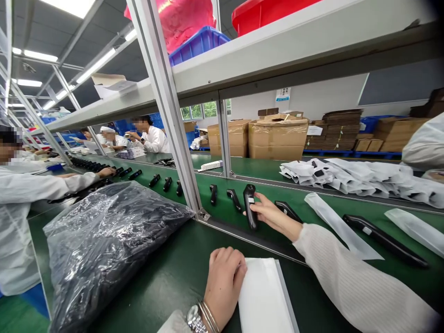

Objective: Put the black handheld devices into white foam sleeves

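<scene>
My right hand (265, 210) grips a black plastic handle-shaped device (249, 208) with a small white label, held upright over the green belt (204, 217). More of these black devices lie along the belt, one (234, 200) just left of the held one and another (287, 211) partly behind my right wrist. My left hand (225, 280), with a watch and bangles at the wrist, is closed with curled fingers at the left edge of a stack of white sleeves (263, 296). Its fingertips are hidden, so what they pinch, if anything, does not show.
A clear plastic bag of black items (114, 245) fills the left of the bench. A metal post (173, 101) and a shelf (277, 55) stand before me. White sleeves (340, 226) lie on the belt at right, with a pile of wrapped pieces (364, 178) beyond. A co-worker's arm (69, 185) reaches in at left.
</scene>
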A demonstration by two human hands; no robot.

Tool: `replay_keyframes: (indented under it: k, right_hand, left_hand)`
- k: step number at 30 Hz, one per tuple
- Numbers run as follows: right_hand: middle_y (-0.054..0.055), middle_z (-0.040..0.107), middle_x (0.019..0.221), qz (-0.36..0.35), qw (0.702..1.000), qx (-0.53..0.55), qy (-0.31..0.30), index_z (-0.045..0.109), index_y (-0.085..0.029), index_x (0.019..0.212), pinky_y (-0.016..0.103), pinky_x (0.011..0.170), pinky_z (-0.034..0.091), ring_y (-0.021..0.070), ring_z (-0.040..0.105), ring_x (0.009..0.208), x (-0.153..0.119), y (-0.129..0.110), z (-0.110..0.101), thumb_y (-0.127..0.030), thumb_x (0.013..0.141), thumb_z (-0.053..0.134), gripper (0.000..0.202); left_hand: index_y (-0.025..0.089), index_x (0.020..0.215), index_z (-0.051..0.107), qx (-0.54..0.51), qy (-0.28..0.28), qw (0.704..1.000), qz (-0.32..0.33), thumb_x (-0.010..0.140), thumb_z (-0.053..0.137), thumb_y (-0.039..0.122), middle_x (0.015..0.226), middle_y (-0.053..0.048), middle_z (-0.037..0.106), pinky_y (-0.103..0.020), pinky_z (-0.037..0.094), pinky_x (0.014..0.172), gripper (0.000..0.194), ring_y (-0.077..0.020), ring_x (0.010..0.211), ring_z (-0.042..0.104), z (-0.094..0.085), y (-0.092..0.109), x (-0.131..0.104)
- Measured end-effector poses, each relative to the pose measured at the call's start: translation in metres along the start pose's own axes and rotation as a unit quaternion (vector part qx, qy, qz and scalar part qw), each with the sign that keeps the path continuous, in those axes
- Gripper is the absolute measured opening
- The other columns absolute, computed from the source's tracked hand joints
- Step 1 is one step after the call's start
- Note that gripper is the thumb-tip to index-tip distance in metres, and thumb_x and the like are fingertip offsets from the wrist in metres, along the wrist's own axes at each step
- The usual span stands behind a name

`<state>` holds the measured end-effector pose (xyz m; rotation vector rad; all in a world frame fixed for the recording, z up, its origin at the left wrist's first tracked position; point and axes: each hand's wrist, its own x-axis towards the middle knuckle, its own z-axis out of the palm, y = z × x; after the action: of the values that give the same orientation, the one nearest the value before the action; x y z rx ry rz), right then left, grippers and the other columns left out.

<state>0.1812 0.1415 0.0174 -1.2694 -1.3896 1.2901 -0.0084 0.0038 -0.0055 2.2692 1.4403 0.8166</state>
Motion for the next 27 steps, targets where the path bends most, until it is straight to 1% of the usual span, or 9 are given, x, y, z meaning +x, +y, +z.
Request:
replay_keyframes:
  k: [2, 4, 8, 11, 15, 19, 22, 24, 27]
  right_hand:
    - [0.002, 0.065, 0.103, -0.029, 0.995, 0.091, -0.032, 0.025, -0.032, 0.137, 0.033, 0.074, 0.056, 0.0211, 0.072, 0.090, -0.029, -0.001, -0.001, -0.033, 0.085, 0.058, 0.061]
    - [0.000, 0.063, 0.102, -0.046, 0.981, 0.176, -0.064, 0.024, -0.036, 0.137, 0.033, 0.072, 0.056, 0.0233, 0.072, 0.092, -0.054, -0.002, -0.002, -0.034, 0.080, 0.067, 0.071]
    - [0.002, 0.062, 0.107, -0.047, 0.969, 0.224, -0.092, 0.023, -0.039, 0.139, 0.036, 0.077, 0.056, 0.0253, 0.069, 0.100, -0.082, 0.001, -0.001, -0.036, 0.079, 0.070, 0.076]
    - [0.002, 0.062, 0.106, -0.036, 0.967, 0.233, -0.099, 0.022, -0.038, 0.139, 0.037, 0.082, 0.055, 0.0245, 0.069, 0.100, -0.089, 0.004, 0.002, -0.037, 0.081, 0.069, 0.075]
    - [0.002, 0.059, 0.109, -0.036, 0.965, 0.244, -0.093, 0.020, -0.039, 0.139, 0.036, 0.080, 0.055, 0.0236, 0.068, 0.100, -0.090, 0.006, 0.005, -0.036, 0.081, 0.070, 0.076]
    - [0.002, 0.055, 0.111, -0.079, 0.965, 0.234, -0.092, 0.015, -0.042, 0.139, 0.037, 0.075, 0.057, 0.0243, 0.069, 0.098, -0.089, 0.011, 0.009, -0.036, 0.081, 0.071, 0.081]
    - [0.002, 0.052, 0.114, -0.113, 0.962, 0.225, -0.105, 0.015, -0.044, 0.138, 0.039, 0.077, 0.056, 0.0218, 0.069, 0.092, -0.091, 0.014, 0.015, -0.034, 0.078, 0.074, 0.085]
    - [0.003, 0.050, 0.120, -0.125, 0.962, 0.213, -0.119, 0.023, -0.042, 0.137, 0.040, 0.082, 0.055, 0.0208, 0.068, 0.094, -0.095, 0.015, 0.020, -0.037, 0.080, 0.073, 0.076]
    - [0.006, 0.055, 0.124, -0.125, 0.968, 0.150, -0.160, 0.049, -0.031, 0.127, 0.038, 0.092, 0.050, 0.0222, 0.062, 0.108, -0.106, 0.015, 0.029, -0.048, 0.092, 0.053, 0.039]
  left_hand:
    - [0.021, 0.077, 0.052, -0.004, 0.012, 1.000, 0.013, 0.089, 0.050, 0.015, 0.084, 0.001, 0.055, -0.036, 0.036, 0.089, 0.013, -0.0180, 0.084, 0.051, -0.001, 0.001, 0.000]
    - [0.021, 0.078, 0.054, -0.014, 0.021, 1.000, 0.016, 0.087, 0.057, 0.017, 0.087, 0.001, 0.055, -0.037, 0.036, 0.090, 0.010, -0.0185, 0.088, 0.052, -0.003, 0.003, -0.002]
    - [0.021, 0.077, 0.056, -0.035, 0.022, 0.999, 0.027, 0.084, 0.064, 0.018, 0.088, 0.001, 0.053, -0.037, 0.036, 0.092, 0.011, -0.0182, 0.090, 0.051, -0.004, 0.007, -0.007]
    - [0.021, 0.076, 0.056, -0.048, 0.017, 0.998, 0.044, 0.082, 0.066, 0.015, 0.089, 0.001, 0.053, -0.036, 0.036, 0.091, 0.013, -0.0182, 0.092, 0.051, -0.004, 0.010, -0.010]
    - [0.021, 0.075, 0.057, -0.064, 0.015, 0.997, 0.051, 0.080, 0.066, 0.011, 0.090, 0.000, 0.052, -0.037, 0.037, 0.092, 0.014, -0.0191, 0.093, 0.050, -0.004, 0.015, -0.011]
    - [0.021, 0.076, 0.059, -0.092, 0.024, 0.995, 0.036, 0.079, 0.065, 0.008, 0.093, -0.001, 0.051, -0.037, 0.039, 0.092, 0.015, -0.0204, 0.097, 0.050, -0.004, 0.020, -0.011]
    - [0.021, 0.076, 0.060, -0.123, 0.035, 0.991, 0.027, 0.080, 0.065, 0.011, 0.096, -0.003, 0.050, -0.037, 0.041, 0.091, 0.012, -0.0217, 0.099, 0.050, -0.005, 0.024, -0.011]
    - [0.020, 0.076, 0.059, -0.148, 0.050, 0.987, 0.030, 0.083, 0.063, 0.016, 0.099, -0.004, 0.048, -0.036, 0.042, 0.090, 0.010, -0.0224, 0.100, 0.050, -0.006, 0.025, -0.012]
    - [0.020, 0.078, 0.056, -0.182, 0.099, 0.978, 0.023, 0.089, 0.057, 0.022, 0.100, -0.005, 0.045, -0.033, 0.042, 0.089, 0.012, -0.0215, 0.101, 0.048, -0.010, 0.024, -0.012]
